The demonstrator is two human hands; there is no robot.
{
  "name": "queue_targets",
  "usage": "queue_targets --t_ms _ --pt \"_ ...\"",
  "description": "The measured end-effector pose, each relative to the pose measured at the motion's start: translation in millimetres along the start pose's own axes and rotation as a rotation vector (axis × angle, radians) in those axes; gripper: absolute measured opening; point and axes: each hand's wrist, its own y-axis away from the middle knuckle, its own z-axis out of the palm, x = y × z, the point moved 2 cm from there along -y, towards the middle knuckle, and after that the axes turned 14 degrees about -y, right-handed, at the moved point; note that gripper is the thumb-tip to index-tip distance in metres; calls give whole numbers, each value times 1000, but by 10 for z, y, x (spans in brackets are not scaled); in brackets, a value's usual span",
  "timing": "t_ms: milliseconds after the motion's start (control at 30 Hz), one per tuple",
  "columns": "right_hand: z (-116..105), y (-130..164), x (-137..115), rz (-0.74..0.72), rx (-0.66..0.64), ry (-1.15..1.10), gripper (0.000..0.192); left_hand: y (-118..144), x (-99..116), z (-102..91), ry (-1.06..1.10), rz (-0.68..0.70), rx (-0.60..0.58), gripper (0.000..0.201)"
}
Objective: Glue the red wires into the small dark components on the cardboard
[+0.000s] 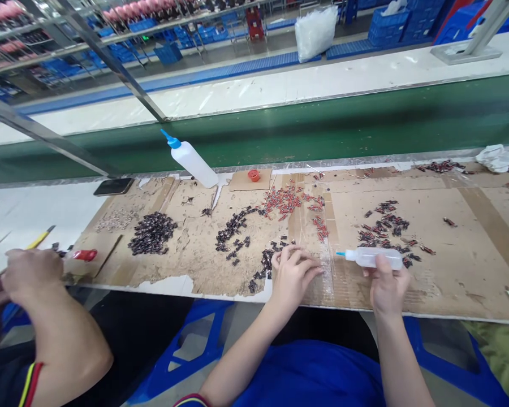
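My right hand (389, 291) grips a clear squeeze bottle (371, 257) lying nearly level, its blue nozzle tip pointing left. Close by on the left, my left hand (294, 275) is low over the cardboard (432, 277), fingers bent and closed. Whatever its fingertips hold is too small to make out. Small black parts (268, 261) lie beside its knuckles. Farther back is a heap of small red parts (282, 200). Right of the bottle, black-and-red parts (382, 226) are scattered, some partly behind the bottle.
A larger white bottle (195, 164) with a blue nozzle stands tilted in view at the back. Near it are a red cap (253, 175) and a phone (113, 186). Black parts (152, 233) are heaped at left, beside a co-worker's hand (31, 274). Crumpled tissue (495, 158) lies back right.
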Motion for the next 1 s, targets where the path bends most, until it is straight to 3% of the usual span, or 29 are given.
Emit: queue_targets --t_ms 167,367,667,1000 --pt "60 152 -49 -93 -105 256 32 96 -83 -54 -48 19 37 12" --pt "129 244 -63 -181 -172 403 31 127 -114 -39 -8 33 27 21" --pt "143 278 -64 -182 -201 513 34 83 -60 -10 68 -58 -92 20" --pt "163 246 -28 -160 -262 518 34 49 -42 -31 86 -110 -127 18"
